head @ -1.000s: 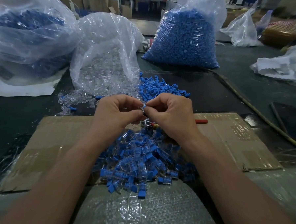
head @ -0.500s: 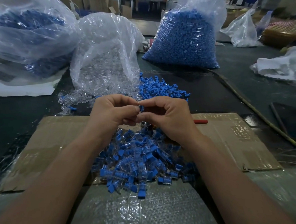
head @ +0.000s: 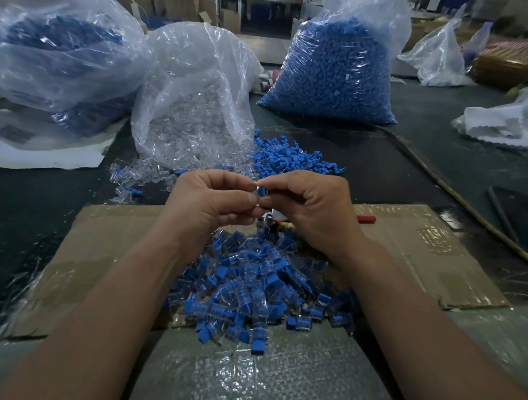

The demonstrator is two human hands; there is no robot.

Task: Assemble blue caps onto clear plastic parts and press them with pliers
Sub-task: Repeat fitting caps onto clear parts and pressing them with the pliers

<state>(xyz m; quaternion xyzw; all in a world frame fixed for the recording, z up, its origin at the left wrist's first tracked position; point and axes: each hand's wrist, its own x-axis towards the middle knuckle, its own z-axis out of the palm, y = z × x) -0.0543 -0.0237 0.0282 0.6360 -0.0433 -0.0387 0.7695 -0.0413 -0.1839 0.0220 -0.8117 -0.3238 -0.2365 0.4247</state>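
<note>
Far-left bag [head: 50,58]: clear plastic, blue parts inside, lying on a white sheet [head: 39,147] at the back left of the surface [head: 438,160].
Clear-parts bag [head: 196,105]: open, slumped, just right of the far-left bag; its mouth faces the person.
Loose clear parts [head: 133,179]: spilled from that bag's mouth onto the dark surface, a few with blue in them.
Cardboard [head: 105,238]: flat, taped sheet under both forearms, its near edge over a woven plastic sheet [head: 250,368].
Left hand [head: 208,202]: raised above the cardboard, fingers curled, thumb and forefinger pinching the small piece from its left.
Small piece [head: 261,193]: a blue cap with clear plastic glinting round it, held between the two hands' fingertips, above the far end of the pile; which hand has which half I cannot tell.
Finished pile [head: 254,280]: clear parts with blue caps, heaped on the cardboard between the wrists.
Right hand [head: 315,209]: fingers curled, thumb and forefinger pinching the small piece from its right.
Loose blue caps [head: 288,158]: a heap on the surface beyond the hands, touching the clear-parts bag.
Pliers [head: 366,218]: lying on the cardboard, mostly hidden beneath the right hand, red handle showing to its right.
Blue-caps bag [head: 332,74]: full, upright, behind the loose blue caps.
Thin rod [head: 458,195]: lying slantwise on the surface, right of the cardboard.
White bags [head: 503,123]: crumpled, far right.
</note>
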